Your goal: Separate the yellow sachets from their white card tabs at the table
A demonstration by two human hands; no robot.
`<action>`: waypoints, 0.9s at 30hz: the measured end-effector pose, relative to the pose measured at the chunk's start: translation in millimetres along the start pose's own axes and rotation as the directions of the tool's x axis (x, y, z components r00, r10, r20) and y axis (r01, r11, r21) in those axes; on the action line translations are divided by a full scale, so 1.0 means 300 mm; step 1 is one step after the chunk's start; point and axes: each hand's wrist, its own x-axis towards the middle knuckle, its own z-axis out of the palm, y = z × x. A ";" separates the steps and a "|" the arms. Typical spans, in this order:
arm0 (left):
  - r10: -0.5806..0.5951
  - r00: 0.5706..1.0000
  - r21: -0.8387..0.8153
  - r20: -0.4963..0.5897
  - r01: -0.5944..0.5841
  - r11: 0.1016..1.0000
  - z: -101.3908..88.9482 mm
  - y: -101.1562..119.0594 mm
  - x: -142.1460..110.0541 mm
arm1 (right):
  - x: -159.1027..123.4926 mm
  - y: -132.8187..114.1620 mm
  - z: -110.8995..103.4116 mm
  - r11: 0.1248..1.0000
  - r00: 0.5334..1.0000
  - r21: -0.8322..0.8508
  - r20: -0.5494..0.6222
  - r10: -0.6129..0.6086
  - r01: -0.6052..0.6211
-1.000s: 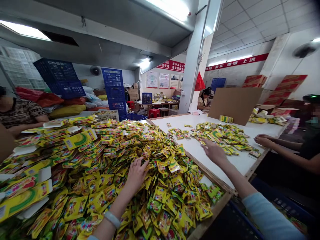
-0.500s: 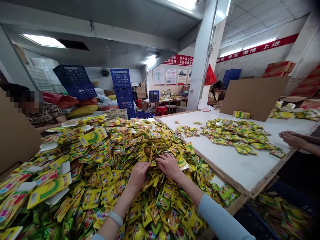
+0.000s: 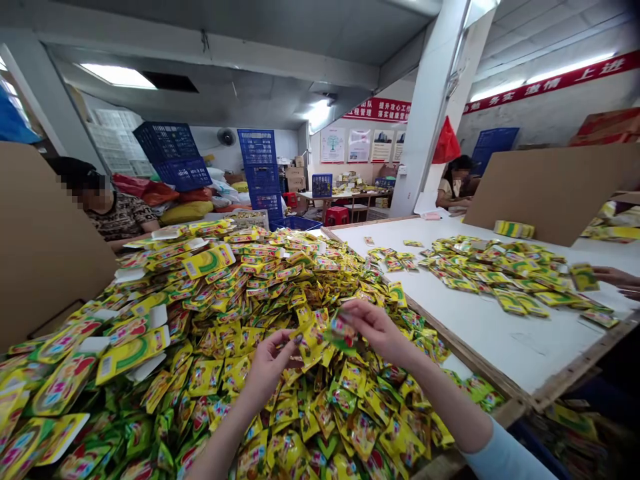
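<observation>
A big heap of small yellow and green sachets (image 3: pixel 260 287) covers the table in front of me. My right hand (image 3: pixel 376 327) is lifted just above the heap and pinches a green and yellow sachet (image 3: pixel 341 331) between thumb and fingers. My left hand (image 3: pixel 270 363) is raised beside it with fingers closed on another yellow sachet (image 3: pixel 309 337). The two hands are close together, a little apart.
Flat yellow cartons (image 3: pixel 131 350) lie on the heap's left side. A white table (image 3: pixel 495 330) at the right holds a smaller sachet pile (image 3: pixel 500 267); another person's hand (image 3: pixel 620 280) reaches there. A seated person (image 3: pixel 107 207), a cardboard sheet (image 3: pixel 35 247) and blue crates (image 3: pixel 175 157) stand behind.
My right hand came back from the white table to the heap. Both hands then rose off the pile, each with a sachet in its fingers. The view swung left.
</observation>
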 end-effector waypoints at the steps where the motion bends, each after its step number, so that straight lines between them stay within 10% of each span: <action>1: -0.022 0.999 -0.018 0.033 0.023 1.000 0.009 0.008 -0.019 | -0.003 -0.035 0.005 1.000 0.995 -0.011 0.093 -0.026 0.027; 5: -0.111 0.983 -0.110 0.147 0.127 0.986 0.040 0.000 -0.118 | -0.026 -0.133 0.063 0.931 0.910 -0.321 0.413 -0.030 0.176; 9: -0.185 0.972 -0.214 0.147 0.214 0.953 0.069 -0.048 -0.206 | -0.099 -0.106 0.128 0.864 0.937 -0.486 0.345 0.054 0.129; 13: -0.108 0.968 -0.116 0.227 0.137 0.984 0.132 -0.070 -0.204 | -0.220 -0.020 0.159 0.973 0.973 -0.041 -0.037 0.228 -0.229; 17: 0.011 0.920 0.130 0.391 -0.067 0.989 0.245 -0.053 -0.119 | -0.328 0.049 0.130 0.657 0.824 0.588 0.030 0.566 -0.473; 27: 0.384 0.865 0.500 0.321 -0.500 0.707 0.539 -0.117 0.206 | -0.526 0.151 -0.163 0.680 0.586 0.640 -0.412 0.697 -0.359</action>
